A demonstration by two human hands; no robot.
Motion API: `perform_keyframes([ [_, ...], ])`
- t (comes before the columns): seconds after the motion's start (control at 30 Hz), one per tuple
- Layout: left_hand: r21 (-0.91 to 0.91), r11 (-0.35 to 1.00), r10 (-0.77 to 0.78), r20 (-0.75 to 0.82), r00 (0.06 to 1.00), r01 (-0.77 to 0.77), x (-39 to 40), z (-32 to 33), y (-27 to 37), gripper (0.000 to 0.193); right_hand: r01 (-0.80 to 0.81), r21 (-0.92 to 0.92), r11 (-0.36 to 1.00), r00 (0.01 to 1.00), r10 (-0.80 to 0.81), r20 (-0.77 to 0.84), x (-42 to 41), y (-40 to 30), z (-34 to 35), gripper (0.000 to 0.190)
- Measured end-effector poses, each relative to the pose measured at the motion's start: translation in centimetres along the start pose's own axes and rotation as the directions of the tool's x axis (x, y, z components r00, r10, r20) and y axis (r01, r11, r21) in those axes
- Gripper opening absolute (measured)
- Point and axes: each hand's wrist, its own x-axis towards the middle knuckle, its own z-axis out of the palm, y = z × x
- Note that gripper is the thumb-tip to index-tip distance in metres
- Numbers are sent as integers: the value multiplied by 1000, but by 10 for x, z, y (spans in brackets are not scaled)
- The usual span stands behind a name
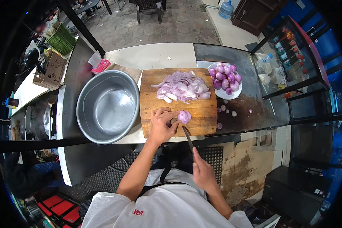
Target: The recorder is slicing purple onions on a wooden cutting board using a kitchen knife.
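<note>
My left hand (160,126) pinches a partly sliced red onion (184,116) near the front of a wooden cutting board (201,119). The cut slices still stand together at its right side. In my right hand (203,171) is the handle of a kitchen knife (188,138), held below the board's front edge. Its dark blade points up to the board, with the tip just below the onion. Behind my hands, a loose pile of sliced onion (182,87) covers the back of the board.
Left of the board stands a large grey basin (111,107) with nothing in it. At the back right, a white plate (232,95) bears several peeled whole red onions (225,77). Onion trimmings (234,113) lie on the dark counter (256,116). A glass display case (292,59) rises farther right.
</note>
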Motion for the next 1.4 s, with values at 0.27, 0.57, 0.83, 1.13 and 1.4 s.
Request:
perform_keyframes([
  [0.27,1,1000,-14,18,1000,14,-3,1,-3,36,21,3,1000,996,-20,-84,64,-38,-31,61],
  [0.57,-17,1000,-9,25,1000,10,-2,0,0,38,42,-72,996,999,-40,25,94,-49,-12,71],
  [0.83,-3,1000,-9,13,1000,10,-2,1,0,37,102,-93,990,993,-107,-52,90,-40,4,74],
  [1.13,9,1000,24,-4,1000,-24,-1,-1,1,37,76,15,997,997,-76,-4,91,-38,-5,73],
  [1.4,12,998,62,-2,998,-62,0,1,3,40,-11,-72,997,998,6,-67,67,-25,35,72],
])
